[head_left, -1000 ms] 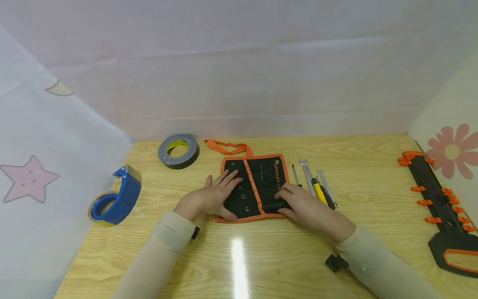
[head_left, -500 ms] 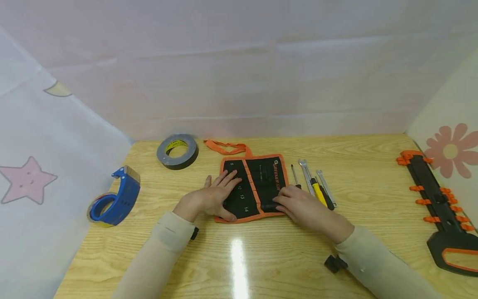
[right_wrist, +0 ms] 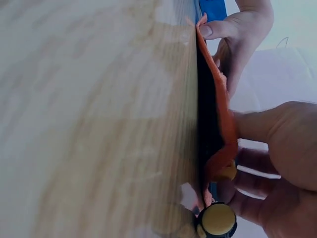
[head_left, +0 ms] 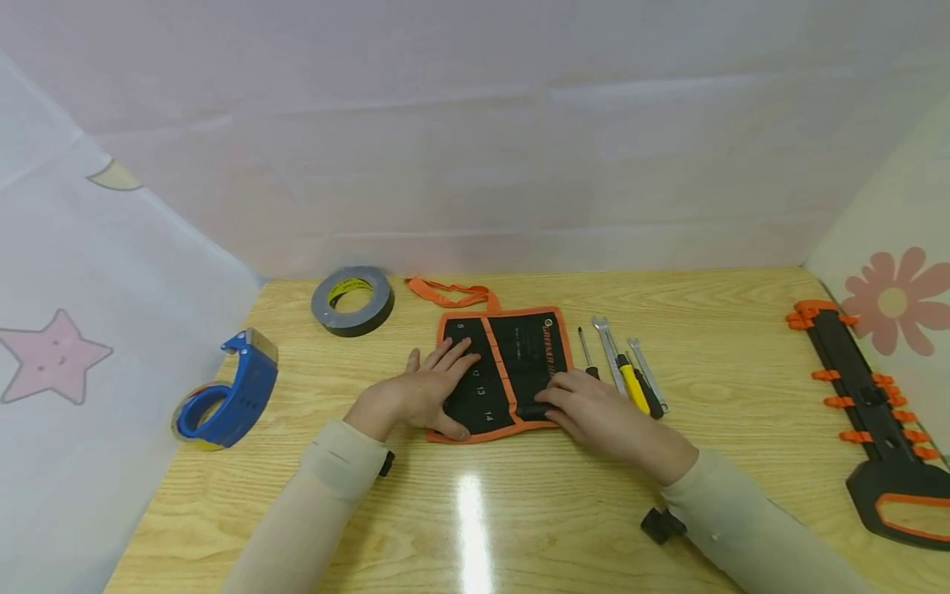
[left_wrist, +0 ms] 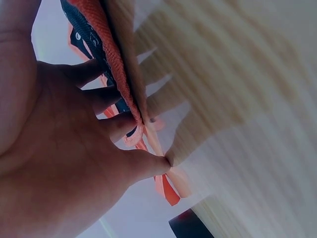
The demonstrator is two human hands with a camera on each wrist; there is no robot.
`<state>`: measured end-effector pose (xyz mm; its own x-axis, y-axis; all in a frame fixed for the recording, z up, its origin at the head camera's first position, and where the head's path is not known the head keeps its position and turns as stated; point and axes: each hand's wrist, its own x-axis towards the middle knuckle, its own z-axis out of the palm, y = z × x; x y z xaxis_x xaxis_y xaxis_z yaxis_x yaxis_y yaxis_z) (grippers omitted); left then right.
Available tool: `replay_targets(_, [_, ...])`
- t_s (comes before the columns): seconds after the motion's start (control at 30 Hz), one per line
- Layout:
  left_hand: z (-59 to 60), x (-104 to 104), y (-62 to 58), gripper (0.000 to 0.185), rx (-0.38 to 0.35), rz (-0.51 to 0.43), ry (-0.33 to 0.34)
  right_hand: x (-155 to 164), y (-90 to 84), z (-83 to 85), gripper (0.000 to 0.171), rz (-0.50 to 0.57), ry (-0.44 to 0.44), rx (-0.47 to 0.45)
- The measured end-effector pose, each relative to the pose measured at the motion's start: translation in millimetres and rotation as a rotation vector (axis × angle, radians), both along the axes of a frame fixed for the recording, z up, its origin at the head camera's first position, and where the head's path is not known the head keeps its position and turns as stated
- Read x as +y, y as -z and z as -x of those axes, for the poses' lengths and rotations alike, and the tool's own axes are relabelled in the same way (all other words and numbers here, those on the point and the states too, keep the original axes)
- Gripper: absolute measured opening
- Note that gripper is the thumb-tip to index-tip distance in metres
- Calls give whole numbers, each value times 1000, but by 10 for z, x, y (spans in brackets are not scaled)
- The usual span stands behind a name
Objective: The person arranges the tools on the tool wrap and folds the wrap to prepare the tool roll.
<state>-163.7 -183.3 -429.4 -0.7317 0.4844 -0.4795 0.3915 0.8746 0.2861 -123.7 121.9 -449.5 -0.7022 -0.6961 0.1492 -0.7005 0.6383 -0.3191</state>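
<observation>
A black tool pouch with orange edging and numbered pockets lies spread on the table. My left hand rests on its left side, fingers spread over the numbers and thumb near the lower edge. At the lower right pocket, my right hand has curled fingers around a mostly hidden tool, whose rounded yellow end shows beside the orange edge in the right wrist view. A dark bulge shows in the pocket by the fingertips. Right of the pouch lie a small screwdriver, wrenches and a yellow-handled tool.
A roll of grey tape lies at the back left, near the pouch's orange tie. A blue tape dispenser stands at the left edge. A long black-and-orange tool lies at the right, close to the wall.
My right hand has slid slightly left along the lower pocket, and the dark bulge there has moved left with it. The left hand and pouch have stayed in place.
</observation>
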Motion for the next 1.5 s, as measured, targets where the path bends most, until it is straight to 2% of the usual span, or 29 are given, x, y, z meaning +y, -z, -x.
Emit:
replay_targets(0.17, [-7,7,-9,123,-5,-1,1,-13,-34,-24,22,2,49,-56])
replay_targets(0.4, [-2,4,10,123,-4,5,-4,-27,-21,-6,17,-10,28,2])
replay_targets(0.6, [7,6,12,123,-8,11,-6,-43,-23,2,20,-22,9,6])
replay_targets(0.93, [7,-3,19,122,2,2,1,-66,-18,-29,29,-3,59,-69])
replay_targets(1.17, [7,-18,5,122,4,-5,5,-83,2,-39,20,4,59,-19])
replay_targets(1.33, [9,-26,10,123,-1,-3,7,-119,15,-41,21,-18,34,17])
replay_targets(1.5, [11,-18,20,122,0,-4,4,-155,8,-59,22,-27,13,7])
